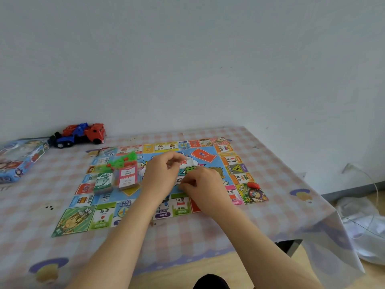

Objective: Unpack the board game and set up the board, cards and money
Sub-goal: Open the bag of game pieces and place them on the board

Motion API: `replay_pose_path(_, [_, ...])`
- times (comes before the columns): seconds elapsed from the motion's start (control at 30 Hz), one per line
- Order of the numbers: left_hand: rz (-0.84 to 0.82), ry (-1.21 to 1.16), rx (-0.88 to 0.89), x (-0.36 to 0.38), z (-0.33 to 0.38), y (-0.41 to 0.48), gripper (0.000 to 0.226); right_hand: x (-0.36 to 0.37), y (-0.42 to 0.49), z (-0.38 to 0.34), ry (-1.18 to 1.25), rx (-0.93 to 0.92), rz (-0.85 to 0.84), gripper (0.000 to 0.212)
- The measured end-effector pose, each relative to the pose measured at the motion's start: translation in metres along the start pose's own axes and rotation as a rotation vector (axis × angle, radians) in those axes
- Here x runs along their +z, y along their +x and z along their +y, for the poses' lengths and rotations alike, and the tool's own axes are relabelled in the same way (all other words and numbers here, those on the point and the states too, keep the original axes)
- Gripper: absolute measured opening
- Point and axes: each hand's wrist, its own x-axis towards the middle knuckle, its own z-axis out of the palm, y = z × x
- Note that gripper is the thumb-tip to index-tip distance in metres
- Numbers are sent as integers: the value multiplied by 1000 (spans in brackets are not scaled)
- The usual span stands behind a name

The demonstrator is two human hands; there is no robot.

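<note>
Masking board [104, 213]: left hand [161, 174], right hand [205, 184]

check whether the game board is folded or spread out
Spread out. The game board lies flat on the table, border squares showing on all four sides, wrapped packs resting on it.

Board [104, 213]: one
Packs: two, green pack [103, 183] and red pack [128, 177]
Bag of green pieces [125, 159]: one
Orange card [203, 155]: one
Red piece [253, 185]: one
Toy truck [80, 135]: one
Box [18, 159]: one, left edge
Hands: two, left hand [161, 174], right hand [203, 184]
</note>
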Motion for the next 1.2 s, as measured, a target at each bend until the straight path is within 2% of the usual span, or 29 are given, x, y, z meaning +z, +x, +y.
replay_pose_path(0.2, [-20, 2, -2, 6, -2, -1, 25, -9, 1, 10, 38, 92, 2, 23])
replay_pose_path(0.43, [72, 26, -21, -15, -9, 7, 26, -9, 5, 16, 4, 94, 61, 23])
replay_pose_path(0.53, [87, 155, -28, -27, -10, 10, 29, -8, 5, 16, -1, 97, 30, 29])
replay_pose_path(0.63, [-75, 485, 9, -37, -7, 11, 31, -8, 7, 14, -4, 105, -10, 28])
replay_pose_path(0.73, [-232, 575, -2, -43, -1, 11, 29, -9, 9, 11, 12, 97, 6, 22])
replay_pose_path(0.87, [-361, 692, 17, -44, 0, 12, 23, -8, 10, 11, 13, 87, 19, 21])
replay_pose_path(1.0, [-364, 636, 36, -40, -5, 10, 15, -6, 10, 12, 13, 84, 27, 21])
replay_pose_path(1.1, [-346, 438, 15, -35, -6, 10, 13, -6, 10, 16, -3, 81, 47, 20])
replay_pose_path(1.2, [-396, 284, 0, -31, 1, 8, 9, -9, 10, 22, 4, 106, 69, 19])
